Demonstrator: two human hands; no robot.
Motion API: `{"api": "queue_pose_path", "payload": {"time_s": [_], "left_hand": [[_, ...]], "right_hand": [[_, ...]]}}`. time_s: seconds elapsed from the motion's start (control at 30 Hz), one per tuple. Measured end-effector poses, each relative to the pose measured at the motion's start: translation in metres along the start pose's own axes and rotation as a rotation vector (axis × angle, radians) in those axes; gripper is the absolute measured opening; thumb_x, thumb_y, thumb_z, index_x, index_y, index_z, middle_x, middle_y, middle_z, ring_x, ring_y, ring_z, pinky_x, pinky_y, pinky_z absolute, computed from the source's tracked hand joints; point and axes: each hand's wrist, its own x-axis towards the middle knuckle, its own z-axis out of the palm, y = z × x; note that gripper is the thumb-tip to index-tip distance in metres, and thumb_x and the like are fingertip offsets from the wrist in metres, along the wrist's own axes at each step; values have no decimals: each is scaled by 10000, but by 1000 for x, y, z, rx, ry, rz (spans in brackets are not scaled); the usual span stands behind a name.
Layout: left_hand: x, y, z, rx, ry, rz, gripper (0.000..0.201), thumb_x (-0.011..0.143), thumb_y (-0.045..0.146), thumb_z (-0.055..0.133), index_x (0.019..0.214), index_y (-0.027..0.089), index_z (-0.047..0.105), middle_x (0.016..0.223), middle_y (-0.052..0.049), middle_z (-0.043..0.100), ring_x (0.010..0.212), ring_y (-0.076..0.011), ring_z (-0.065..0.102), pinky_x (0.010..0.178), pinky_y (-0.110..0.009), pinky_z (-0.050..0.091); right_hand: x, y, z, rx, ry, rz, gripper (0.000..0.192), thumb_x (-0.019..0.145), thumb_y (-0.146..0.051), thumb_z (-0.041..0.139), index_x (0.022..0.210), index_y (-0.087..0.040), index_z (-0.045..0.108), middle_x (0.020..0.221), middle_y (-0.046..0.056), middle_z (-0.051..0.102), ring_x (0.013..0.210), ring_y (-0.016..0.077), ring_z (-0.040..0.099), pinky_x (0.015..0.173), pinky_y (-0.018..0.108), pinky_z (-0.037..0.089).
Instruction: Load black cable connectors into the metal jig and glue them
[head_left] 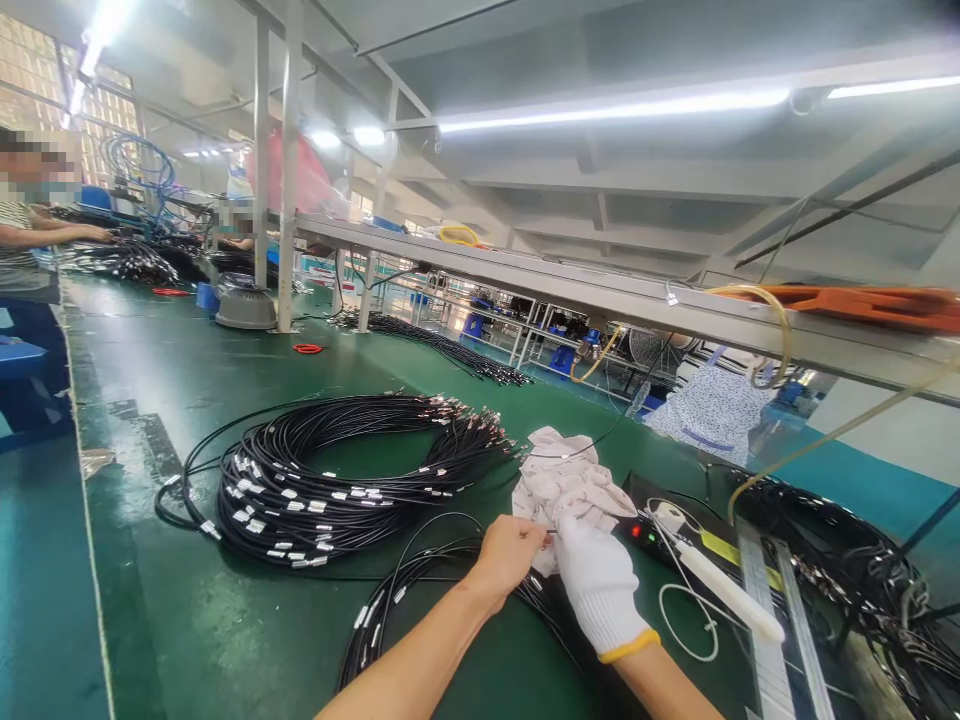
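Now both hands meet at a rag (568, 480) on the green counter (225, 620), the bare left hand (510, 552) pinching a thin cable end (534, 582), the gloved right hand (596, 582) gripping the cloth; soft and light, it probably bunches easily around the limp, springy cable.

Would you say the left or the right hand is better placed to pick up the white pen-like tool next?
Probably the right hand: gloved, it rests on the cloth beside the white tool. The bare left hand lies on the far side, by the cable coil.

Large black cable coil (330, 480) on green bench (187, 380); grey fan (246, 308) behind.
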Motion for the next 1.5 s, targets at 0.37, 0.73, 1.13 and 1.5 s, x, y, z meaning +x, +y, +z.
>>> {"api": "queue_pose_path", "payload": {"time_s": [0.37,0.73,1.13,1.5], "left_hand": [[2,-4,2,56,9,24,364,967,492,601,948,137,679,970,-27,700,902,-214,674,839,-381,543],[-3,4,0,192,19,9,333,984,425,605,842,130,667,835,8,679,774,-175,671,753,-331,562],[-10,13,-5,257,0,-2,331,984,421,607,843,125,659,811,12,667,751,-167,666,731,-324,559],[-10,21,-13,290,-54,43,351,983,428,603,811,128,660,811,9,676,803,-186,678,788,-353,555]], "right_hand": [[5,-4,-12,-69,-118,-4,217,908,-123,504,985,-156,704,757,130,714,718,267,730,588,297,446],[5,-5,-8,-146,-43,-77,251,883,-55,470,965,-91,704,727,184,673,694,307,705,596,351,469],[8,-4,-10,-139,-70,-113,201,845,-111,557,993,-86,690,578,106,612,557,263,660,549,342,487],[9,-5,-13,-129,-107,-78,310,890,-181,542,1160,-66,640,669,155,663,637,275,686,596,348,511]]}}
